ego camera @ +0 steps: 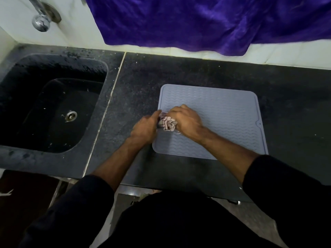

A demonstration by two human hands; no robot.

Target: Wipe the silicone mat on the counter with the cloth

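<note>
A pale grey-blue silicone mat [225, 115] with a wavy ridge pattern lies flat on the black stone counter [179, 72]. A small crumpled striped cloth [167, 124] sits on the mat's left part. My right hand [186, 120] grips the cloth from the right, fingers curled over it. My left hand [146, 127] is at the mat's left edge and holds the cloth's left side; its fingertips are hidden behind the cloth.
A black sink [53, 108] with a metal drain [71, 115] is sunk into the counter to the left. A chrome tap [41, 18] sticks out of the wall above it. A purple cloth [206, 20] hangs over the white wall behind the counter.
</note>
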